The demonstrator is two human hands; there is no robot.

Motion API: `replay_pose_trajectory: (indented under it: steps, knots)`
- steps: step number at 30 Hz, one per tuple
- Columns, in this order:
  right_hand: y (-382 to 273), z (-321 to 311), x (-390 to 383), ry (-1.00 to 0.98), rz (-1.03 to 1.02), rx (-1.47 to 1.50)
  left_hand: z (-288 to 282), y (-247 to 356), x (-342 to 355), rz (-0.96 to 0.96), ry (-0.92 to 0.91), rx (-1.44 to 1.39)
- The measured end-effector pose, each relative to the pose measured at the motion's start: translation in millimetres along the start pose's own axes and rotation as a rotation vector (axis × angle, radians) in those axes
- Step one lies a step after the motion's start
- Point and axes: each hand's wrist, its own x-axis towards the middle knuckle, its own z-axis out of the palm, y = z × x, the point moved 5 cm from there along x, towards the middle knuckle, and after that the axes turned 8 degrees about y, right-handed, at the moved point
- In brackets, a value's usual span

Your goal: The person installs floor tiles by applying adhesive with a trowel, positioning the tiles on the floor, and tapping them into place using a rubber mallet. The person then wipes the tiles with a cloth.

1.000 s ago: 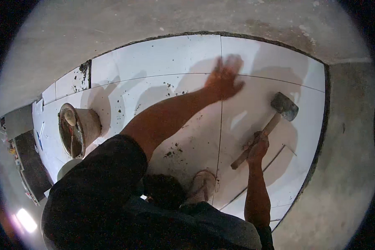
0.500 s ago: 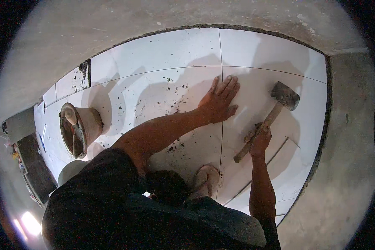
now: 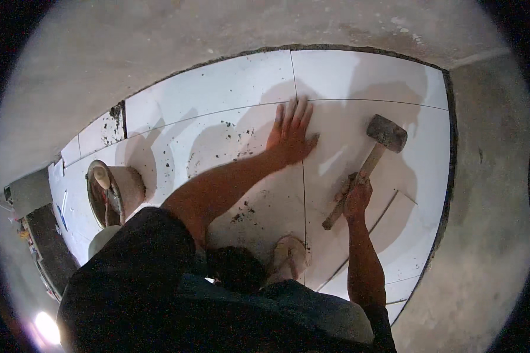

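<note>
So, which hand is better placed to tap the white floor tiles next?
Likely the right hand: it grips the dark-headed, wooden-handled mallet, while the empty left hand is spread over the tiles.

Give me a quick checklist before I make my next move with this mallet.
1. Mallet with dark blocky head and pale wooden handle gripped by right hand: ok.
2. Left hand, fingers spread, clear of the mallet: ok.
3. Large white rectangular tiles free of debris: not ok; small dark crumbs are scattered on them.
4. Round grey-brown bucket away from the mallet: ok, it's off to the left.
5. Tiles level: cannot tell from this overhead view.
</note>
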Motion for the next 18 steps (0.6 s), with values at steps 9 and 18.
replay_pose_trajectory:
  steps: [9, 18]
  knots:
    - [-5.8, 7.6, 9.9, -0.022, -0.177, -0.290, -37.9, 79.1, -198.1, 0.372, -0.503, -0.133]
    - [-8.9, 3.6, -11.5, -0.055, -0.241, -0.407, -34.6, 17.0, -175.6, 0.315, -0.365, 0.007]
